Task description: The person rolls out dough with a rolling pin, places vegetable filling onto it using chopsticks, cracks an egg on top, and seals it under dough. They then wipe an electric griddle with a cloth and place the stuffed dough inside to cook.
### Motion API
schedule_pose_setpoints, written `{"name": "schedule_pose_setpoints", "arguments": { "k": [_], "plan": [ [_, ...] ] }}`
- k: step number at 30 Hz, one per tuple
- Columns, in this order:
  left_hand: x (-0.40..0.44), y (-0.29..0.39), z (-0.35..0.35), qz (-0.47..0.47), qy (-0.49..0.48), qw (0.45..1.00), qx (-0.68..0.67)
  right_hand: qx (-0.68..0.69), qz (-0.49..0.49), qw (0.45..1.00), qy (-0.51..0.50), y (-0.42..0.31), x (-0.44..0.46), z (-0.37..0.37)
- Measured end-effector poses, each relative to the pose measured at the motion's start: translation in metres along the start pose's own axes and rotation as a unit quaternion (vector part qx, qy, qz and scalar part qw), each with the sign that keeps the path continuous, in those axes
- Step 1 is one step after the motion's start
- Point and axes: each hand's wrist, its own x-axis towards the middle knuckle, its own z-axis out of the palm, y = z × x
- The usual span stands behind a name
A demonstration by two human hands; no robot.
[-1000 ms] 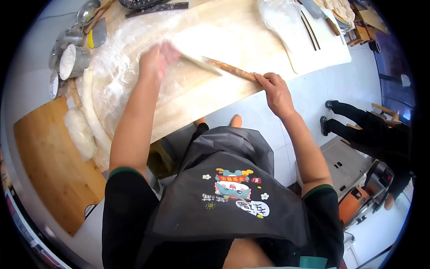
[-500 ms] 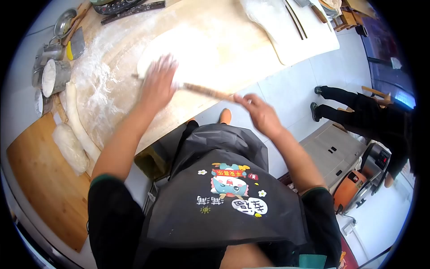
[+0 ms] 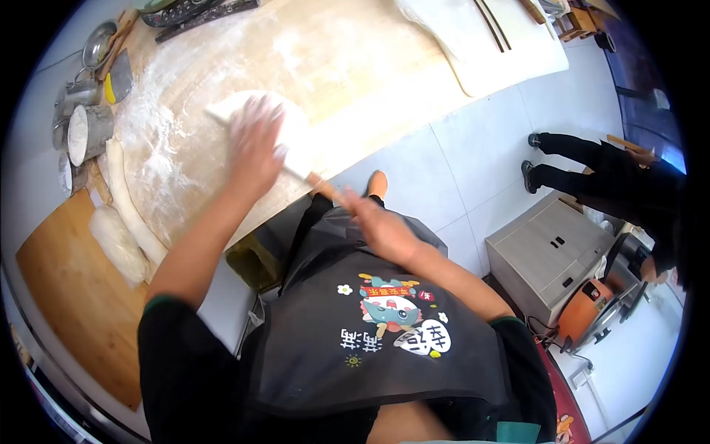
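A wooden rolling pin (image 3: 324,186) runs slantwise over the table's front edge, its near end in my right hand (image 3: 382,228), whose fingers are wrapped round it. White dough (image 3: 297,133) lies under and beyond my left hand (image 3: 257,146), and a pale edge of it seems wrapped round the pin. The left fingers are stretched out, palm down, on the dough and the pin's covered part. Flour (image 3: 159,137) is scattered over the wooden table (image 3: 355,66) to the left.
A long dough roll (image 3: 127,194) and a wrapped dough lump (image 3: 117,244) lie at the left edge, near a metal flour cup (image 3: 90,135) and a scraper (image 3: 120,77). A covered white sheet (image 3: 510,55) lies at the back right. Another person (image 3: 592,166) stands at the right.
My right hand has moved left and down with the pin, which now slants more steeply. The dough sheet shows as a smaller patch beneath my left hand, with one edge round the pin.
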Motion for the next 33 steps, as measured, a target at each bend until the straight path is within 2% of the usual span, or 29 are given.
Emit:
{"name": "schedule_pose_setpoints", "arguments": {
  "k": [3, 4, 6, 8, 9, 10, 12, 13, 14, 15, 16, 17, 18, 19, 20, 21, 24, 25, 26, 27, 28, 29, 30, 31, 32, 33],
  "plan": [
    [0.126, 0.064, 0.005, 0.076, 0.128, 0.988, -0.04, -0.098, 0.001, 0.987, 0.124, 0.019, -0.013, -0.033],
    [0.166, 0.088, 0.006, 0.103, 0.145, 0.984, -0.033, -0.119, -0.004, 0.978, 0.169, 0.022, -0.015, -0.041],
    [0.214, 0.131, 0.016, 0.139, 0.226, 0.962, -0.059, -0.143, -0.025, 0.965, 0.217, 0.016, -0.011, -0.053],
    [0.197, 0.121, 0.03, 0.115, 0.173, 0.975, -0.078, -0.156, -0.005, 0.957, 0.244, 0.018, -0.015, -0.047],
    [0.185, 0.113, 0.032, 0.105, 0.142, 0.981, -0.085, -0.137, -0.04, 0.959, 0.246, 0.024, -0.012, -0.038],
    [0.164, 0.097, 0.017, 0.063, 0.09, 0.993, -0.041, -0.136, -0.011, 0.968, 0.208, 0.026, -0.009, -0.027],
    [0.109, 0.061, -0.012, -0.034, -0.018, 0.999, 0.028, -0.076, -0.076, 0.98, 0.167, 0.014, -0.002, -0.005],
    [0.081, 0.038, -0.009, -0.061, -0.004, 0.997, 0.038, -0.03, -0.075, 0.988, 0.131, 0.007, 0.001, 0.006],
    [0.056, 0.028, -0.034, -0.115, -0.055, 0.992, 0.021, 0.015, -0.079, 0.992, 0.096, 0.001, 0.011, 0.015],
    [0.037, 0.008, -0.027, -0.155, -0.024, 0.988, 0.009, 0.04, -0.096, 0.992, 0.074, -0.007, 0.021, 0.021],
    [0.018, -0.039, 0.012, -0.244, 0.014, 0.944, -0.22, 0.067, -0.112, 0.99, 0.052, -0.014, 0.031, 0.028],
    [0.008, -0.053, 0.02, -0.319, 0.026, 0.863, -0.391, 0.075, -0.134, 0.987, 0.039, -0.026, 0.036, 0.032],
    [-0.002, -0.066, 0.027, -0.392, 0.066, 0.745, -0.535, 0.079, -0.159, 0.984, 0.028, -0.036, 0.04, 0.029],
    [-0.002, -0.054, 0.001, -0.449, 0.084, 0.634, -0.624, 0.057, -0.147, 0.988, -0.001, -0.045, 0.042, 0.021],
    [-0.003, -0.047, -0.014, -0.495, 0.097, 0.507, -0.699, -0.013, -0.138, 0.99, 0.038, -0.043, 0.048, 0.015],
    [-0.004, -0.049, -0.015, -0.484, 0.076, 0.507, -0.709, -0.082, -0.125, 0.986, 0.077, -0.035, 0.052, 0.005],
    [-0.003, -0.032, -0.041, -0.414, -0.083, 0.622, -0.659, -0.251, -0.066, 0.945, 0.201, -0.019, 0.062, -0.059],
    [0.01, -0.037, -0.031, -0.439, -0.059, 0.617, -0.65, -0.285, -0.083, 0.924, 0.24, -0.012, 0.06, -0.087],
    [0.027, -0.036, -0.038, -0.416, 0.012, 0.615, -0.67, -0.319, -0.098, 0.9, 0.28, -0.007, 0.058, -0.106],
    [0.047, -0.032, -0.05, -0.392, 0.082, 0.606, -0.687, -0.327, -0.119, 0.897, 0.272, -0.005, 0.054, -0.111],
    [0.067, -0.027, -0.051, -0.323, 0.16, 0.658, -0.661, -0.335, -0.139, 0.894, 0.264, -0.004, 0.05, -0.115],
    [0.089, -0.028, -0.031, -0.284, 0.193, 0.734, -0.587, -0.344, -0.159, 0.889, 0.256, -0.003, 0.047, -0.116],
    [0.098, -0.028, -0.023, -0.153, 0.128, 0.897, -0.395, -0.36, -0.163, 0.884, 0.252, -0.005, 0.046, -0.117],
    [0.1, -0.019, -0.008, -0.068, 0.129, 0.97, -0.194, -0.373, -0.168, 0.878, 0.249, -0.007, 0.045, -0.114],
    [0.097, -0.011, 0.007, 0.018, 0.121, 0.992, 0.017, -0.384, -0.171, 0.874, 0.244, -0.009, 0.041, -0.111],
    [0.082, -0.01, -0.003, 0.065, 0.013, 0.998, 0.004, -0.373, -0.167, 0.884, 0.228, -0.008, 0.033, -0.105]
  ]
}}
